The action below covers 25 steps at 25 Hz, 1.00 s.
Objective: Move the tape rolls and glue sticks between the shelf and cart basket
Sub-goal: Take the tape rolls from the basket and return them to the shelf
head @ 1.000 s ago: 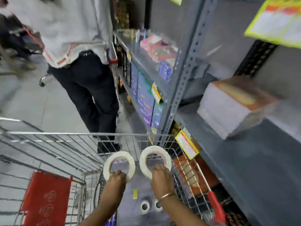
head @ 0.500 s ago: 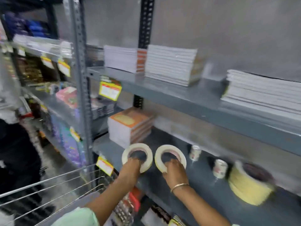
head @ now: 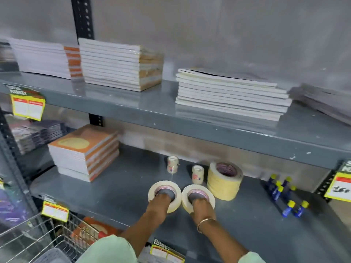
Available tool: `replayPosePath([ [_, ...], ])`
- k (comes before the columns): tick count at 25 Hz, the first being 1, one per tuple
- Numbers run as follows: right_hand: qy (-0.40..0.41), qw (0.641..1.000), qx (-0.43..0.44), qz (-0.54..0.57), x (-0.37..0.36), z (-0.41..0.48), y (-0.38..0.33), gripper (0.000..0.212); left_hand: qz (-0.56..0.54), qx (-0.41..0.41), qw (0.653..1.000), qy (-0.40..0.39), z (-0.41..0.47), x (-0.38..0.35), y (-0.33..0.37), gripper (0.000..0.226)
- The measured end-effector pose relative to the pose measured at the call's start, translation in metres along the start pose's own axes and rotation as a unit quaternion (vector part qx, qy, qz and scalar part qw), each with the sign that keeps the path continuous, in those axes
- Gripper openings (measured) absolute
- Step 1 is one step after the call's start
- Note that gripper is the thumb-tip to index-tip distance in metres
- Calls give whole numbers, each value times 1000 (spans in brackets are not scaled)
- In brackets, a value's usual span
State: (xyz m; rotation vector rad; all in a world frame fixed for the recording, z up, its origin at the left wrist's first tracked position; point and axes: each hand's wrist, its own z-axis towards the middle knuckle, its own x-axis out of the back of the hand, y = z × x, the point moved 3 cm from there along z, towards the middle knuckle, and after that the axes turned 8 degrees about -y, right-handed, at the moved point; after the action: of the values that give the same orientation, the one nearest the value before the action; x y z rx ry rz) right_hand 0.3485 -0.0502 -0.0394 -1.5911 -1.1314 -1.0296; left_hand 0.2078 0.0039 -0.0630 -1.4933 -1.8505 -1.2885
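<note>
My left hand (head: 158, 205) grips a cream tape roll (head: 164, 188) and my right hand (head: 201, 207) grips a second cream tape roll (head: 198, 193), fingers inside each core. Both rolls sit side by side low over the grey lower shelf (head: 117, 196); whether they touch it I cannot tell. Just right of them stands a stack of yellow tape rolls (head: 224, 180). Two small tape rolls (head: 172, 164) (head: 198, 174) stand upright behind. Several blue glue sticks with yellow caps (head: 284, 194) stand and lie at the shelf's right. The wire cart basket (head: 34, 242) is at the bottom left.
A stack of orange-covered notebooks (head: 85, 150) sits on the lower shelf's left. The upper shelf (head: 171, 114) overhangs, carrying notebook stacks (head: 121, 63) (head: 229, 93). Yellow price tags (head: 28, 105) (head: 55, 210) (head: 340, 186) hang off the shelf edges. A black upright (head: 83, 18) runs behind.
Both hands carried the two tape rolls from above the cart basket over to the lower shelf and lowered them beside the yellow stack. My view swung right, from the aisle to the shelves.
</note>
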Motion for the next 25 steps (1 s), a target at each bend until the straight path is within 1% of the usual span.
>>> replayPosePath([
  [1,-2,1000,-3,8,-1,0,2,40,-7,-37,999,24,-1,3,-1,40],
  [2,1,1000,-4,22,1,0,4,40,-2,-97,993,66,0,4,-2,41],
  [4,36,998,2,59,8,1,3,41,38,-142,983,113,-4,8,-14,51],
  [6,75,994,9,85,19,4,-7,34,43,-110,976,182,3,17,-30,56],
  [7,80,993,20,85,23,6,-15,30,42,-94,975,198,5,21,-37,57],
  [8,76,993,40,77,25,8,-27,30,55,-84,974,201,9,23,-46,56],
  [10,61,992,94,52,23,13,-53,38,77,-49,977,191,17,22,-64,56],
  [12,43,991,129,17,16,18,-75,43,73,-27,980,182,25,23,-80,57],
  [15,13,990,137,-27,0,23,-90,44,65,-17,983,172,33,24,-91,58],
  [19,-1,988,141,-66,-10,27,-93,47,72,-29,983,166,38,24,-92,58],
  [23,-27,986,144,-80,-11,28,-94,59,70,-31,984,163,38,23,-93,58],
  [25,-19,987,143,-77,-10,28,-95,53,70,-32,983,164,38,24,-93,58],
])
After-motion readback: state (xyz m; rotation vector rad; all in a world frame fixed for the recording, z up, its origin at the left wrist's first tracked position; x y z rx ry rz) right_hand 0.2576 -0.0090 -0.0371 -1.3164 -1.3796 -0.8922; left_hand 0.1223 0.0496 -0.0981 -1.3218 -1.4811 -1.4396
